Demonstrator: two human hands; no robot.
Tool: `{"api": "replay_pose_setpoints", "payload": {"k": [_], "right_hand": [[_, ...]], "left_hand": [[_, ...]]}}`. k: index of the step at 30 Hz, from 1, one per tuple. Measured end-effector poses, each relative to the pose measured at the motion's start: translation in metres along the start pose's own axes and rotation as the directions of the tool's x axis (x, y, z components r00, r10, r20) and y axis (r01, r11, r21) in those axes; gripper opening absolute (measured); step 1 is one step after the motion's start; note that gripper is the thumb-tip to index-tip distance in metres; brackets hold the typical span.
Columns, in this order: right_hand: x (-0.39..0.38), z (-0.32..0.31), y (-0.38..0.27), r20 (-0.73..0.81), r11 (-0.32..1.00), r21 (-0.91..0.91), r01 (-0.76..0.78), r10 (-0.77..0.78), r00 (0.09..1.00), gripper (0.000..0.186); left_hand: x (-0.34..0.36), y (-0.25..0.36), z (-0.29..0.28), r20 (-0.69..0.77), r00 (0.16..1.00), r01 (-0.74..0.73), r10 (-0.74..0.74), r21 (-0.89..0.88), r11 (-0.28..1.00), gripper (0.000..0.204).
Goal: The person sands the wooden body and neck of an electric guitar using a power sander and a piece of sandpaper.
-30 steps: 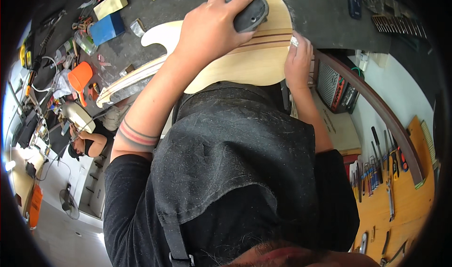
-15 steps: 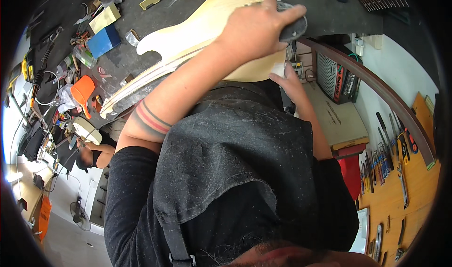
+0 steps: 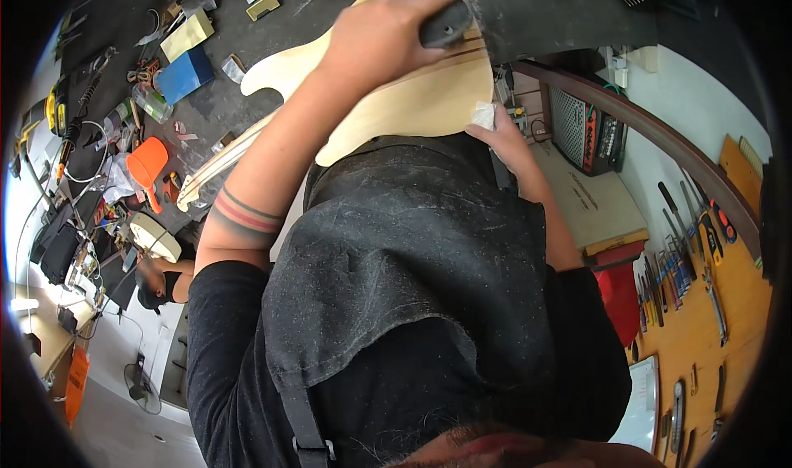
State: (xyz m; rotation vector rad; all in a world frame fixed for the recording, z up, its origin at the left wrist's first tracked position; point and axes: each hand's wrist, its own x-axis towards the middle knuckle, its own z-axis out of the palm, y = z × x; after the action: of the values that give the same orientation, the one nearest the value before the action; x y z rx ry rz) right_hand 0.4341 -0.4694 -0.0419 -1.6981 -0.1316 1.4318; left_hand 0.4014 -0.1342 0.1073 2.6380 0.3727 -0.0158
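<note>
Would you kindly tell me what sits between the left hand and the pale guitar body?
In the head view, a dark grey sanding block lies under the left hand, pressed onto the guitar body.

The left hand (image 3: 375, 39) presses a dark block (image 3: 445, 24), probably a sander, onto a pale guitar body (image 3: 412, 105).

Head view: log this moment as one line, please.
left hand: pressing dark sanding block on pale guitar body | right hand: holding white scrap at body edge | bench: cluttered
</note>
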Motion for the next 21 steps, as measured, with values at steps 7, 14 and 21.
{"api": "replay_pose_setpoints", "payload": {"k": [7, 14, 21], "right_hand": [[-0.008, 0.015, 0.007, -0.006, 0.995, 0.097, -0.013, 0.013, 1.0, 0.062], [-0.02, 0.031, 0.001, -0.14, 0.983, 0.182, 0.023, 0.002, 0.99, 0.064], [-0.031, 0.045, 0.025, -0.19, 0.954, 0.299, 0.029, 0.03, 0.981, 0.065]], "left_hand": [[0.024, 0.013, -0.013, 0.078, 0.997, -0.006, 0.003, 0.027, 1.0, 0.081], [0.008, 0.049, 0.034, 0.076, 0.986, -0.145, 0.15, -0.071, 0.987, 0.075], [-0.055, 0.049, 0.025, 0.111, 0.982, -0.144, 0.15, -0.061, 0.988, 0.077]]}}
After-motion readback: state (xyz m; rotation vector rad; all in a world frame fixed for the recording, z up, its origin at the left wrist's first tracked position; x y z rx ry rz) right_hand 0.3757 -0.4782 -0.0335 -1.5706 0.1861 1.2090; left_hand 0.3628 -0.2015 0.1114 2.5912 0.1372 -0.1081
